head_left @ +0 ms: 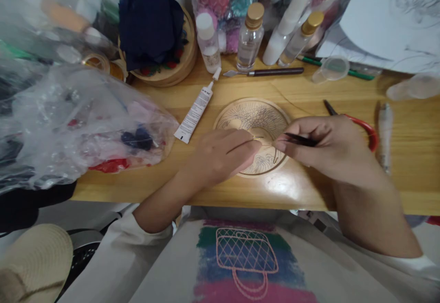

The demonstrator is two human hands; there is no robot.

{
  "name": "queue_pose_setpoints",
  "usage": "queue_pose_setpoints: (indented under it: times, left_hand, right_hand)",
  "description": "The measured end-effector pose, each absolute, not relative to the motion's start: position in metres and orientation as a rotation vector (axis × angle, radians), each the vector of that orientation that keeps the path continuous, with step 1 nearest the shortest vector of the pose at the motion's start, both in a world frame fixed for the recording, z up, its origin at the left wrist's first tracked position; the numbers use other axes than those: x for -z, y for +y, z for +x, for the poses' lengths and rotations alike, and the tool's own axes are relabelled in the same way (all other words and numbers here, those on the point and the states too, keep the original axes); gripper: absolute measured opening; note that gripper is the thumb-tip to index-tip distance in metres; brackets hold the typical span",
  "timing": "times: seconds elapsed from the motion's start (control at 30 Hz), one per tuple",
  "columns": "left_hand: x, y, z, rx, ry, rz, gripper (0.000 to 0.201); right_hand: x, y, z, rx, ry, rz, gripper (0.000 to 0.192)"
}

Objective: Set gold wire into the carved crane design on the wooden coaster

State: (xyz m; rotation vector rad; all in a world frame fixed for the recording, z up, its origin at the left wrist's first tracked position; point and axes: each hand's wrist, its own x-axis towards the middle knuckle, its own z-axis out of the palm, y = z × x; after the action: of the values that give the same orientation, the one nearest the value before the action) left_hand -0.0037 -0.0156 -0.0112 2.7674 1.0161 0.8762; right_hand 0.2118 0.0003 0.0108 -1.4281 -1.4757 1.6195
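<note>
Hands meet over the round engraved wooden disc (256, 118) at the table's (240, 193) near edge; the left hand (220, 154) rests on the disc's left rim, fingertips pinched on a thin golden wire (257, 139) that lies across the carving; the right hand (323, 145) comes in from the right, closed on dark tweezers (299, 140) whose tips point at that wire; a glue tube (195, 110) lies just left of the disc; red-handled scissors (364, 129) peek out behind the right hand.

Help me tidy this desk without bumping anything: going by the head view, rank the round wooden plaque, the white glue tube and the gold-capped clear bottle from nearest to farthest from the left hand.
1. Round wooden plaque: under the left hand.
2. White glue tube: just up and left of it.
3. Gold-capped clear bottle: at the back of the desk.
</note>
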Motion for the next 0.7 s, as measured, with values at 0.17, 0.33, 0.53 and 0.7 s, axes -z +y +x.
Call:
queue_pose_setpoints:
  times: [0.17,0.33,0.53,0.7]
  left_hand:
    - [0.0083,-0.0158,-0.0039,-0.879,1.048,2.768,0.006]
    - [0.0111,-0.0168,-0.0024,-0.908,1.047,2.762,0.006]
    - [0.012,-0.0187,-0.0015,-0.871,1.082,2.738,0.007]
    - [0.011,-0.0173,-0.0011,-0.899,1.052,2.753,0.006]
  right_hand:
    - [-0.0102,0.0002,0.2109,-1.621,-1.444,-1.448,0.036]
    - [-0.01,0.0004,0.2099,-1.639,-1.481,-1.427,0.034]
    - [-0.0119,-0.0004,0.2069,-1.627,-1.511,-1.43,0.027]
    - [-0.0101,-0.0037,0.2064,-1.592,-1.495,-1.424,0.023]
